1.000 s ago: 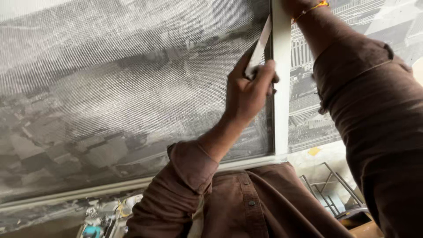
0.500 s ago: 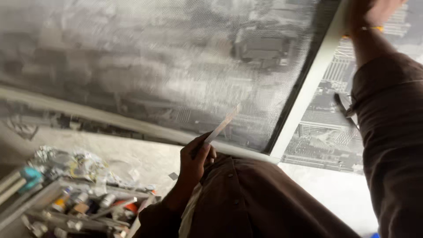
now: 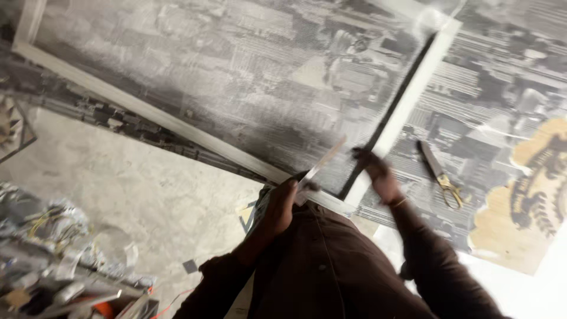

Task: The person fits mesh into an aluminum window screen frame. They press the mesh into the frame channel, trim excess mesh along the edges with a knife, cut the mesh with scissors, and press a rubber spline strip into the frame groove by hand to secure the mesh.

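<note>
Person's left hand (image 3: 282, 204) is clenching fingers round the lower end of a thin pale strip (image 3: 322, 164), which is sticking up past the fingertips over the grey printed sheet (image 3: 236, 77) near the white frame (image 3: 407, 103) corner. Right hand (image 3: 375, 171) is blurring by the frame's edge, grip unclear, touching nothing definite. Scissors (image 3: 440, 174) are lying just right of it. A cluttered tool tray (image 3: 65, 289) is sitting bottom left, contents too blurred to name.

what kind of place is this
Likely a workshop or job site floor: a large grey printed sheet with a white frame strip, scissors lying on it, and bare concrete floor.
</note>
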`<action>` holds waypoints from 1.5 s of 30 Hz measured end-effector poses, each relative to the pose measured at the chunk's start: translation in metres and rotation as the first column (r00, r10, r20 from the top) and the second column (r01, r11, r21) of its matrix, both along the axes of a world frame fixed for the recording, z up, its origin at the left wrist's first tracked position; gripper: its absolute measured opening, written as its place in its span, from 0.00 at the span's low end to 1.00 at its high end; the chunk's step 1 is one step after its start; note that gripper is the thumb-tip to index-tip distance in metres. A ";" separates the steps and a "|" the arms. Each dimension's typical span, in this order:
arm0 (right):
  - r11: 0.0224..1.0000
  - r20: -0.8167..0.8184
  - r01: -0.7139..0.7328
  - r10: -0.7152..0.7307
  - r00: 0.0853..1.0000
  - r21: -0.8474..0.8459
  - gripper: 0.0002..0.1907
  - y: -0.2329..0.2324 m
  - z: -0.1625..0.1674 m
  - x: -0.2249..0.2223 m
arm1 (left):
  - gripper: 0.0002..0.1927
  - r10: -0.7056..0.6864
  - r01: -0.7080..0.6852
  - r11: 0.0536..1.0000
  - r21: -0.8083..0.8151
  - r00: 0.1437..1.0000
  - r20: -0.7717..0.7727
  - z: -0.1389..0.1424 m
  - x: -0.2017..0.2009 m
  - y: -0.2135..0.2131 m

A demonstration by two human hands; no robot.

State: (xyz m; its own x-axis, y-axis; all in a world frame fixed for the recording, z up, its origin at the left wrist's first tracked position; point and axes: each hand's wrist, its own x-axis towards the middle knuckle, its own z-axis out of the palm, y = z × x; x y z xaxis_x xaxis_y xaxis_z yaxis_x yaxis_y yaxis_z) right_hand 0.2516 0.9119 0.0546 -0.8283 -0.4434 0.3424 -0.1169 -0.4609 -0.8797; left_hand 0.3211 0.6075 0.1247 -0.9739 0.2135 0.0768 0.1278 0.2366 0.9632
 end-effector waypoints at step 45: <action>0.421 0.327 0.045 -0.764 0.556 0.906 0.23 -0.020 0.024 0.053 | 0.19 0.241 -0.384 0.921 0.058 0.681 0.692 -0.061 0.068 -0.021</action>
State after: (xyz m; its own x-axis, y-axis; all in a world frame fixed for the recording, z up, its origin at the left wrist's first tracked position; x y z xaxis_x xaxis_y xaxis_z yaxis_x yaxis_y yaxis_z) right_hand 0.3049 0.8919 0.0787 -0.7649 0.2788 -0.5806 0.6441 0.3257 -0.6921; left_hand 0.3889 0.5863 0.0633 -0.7930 -0.0610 -0.6061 -0.6045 -0.0449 0.7954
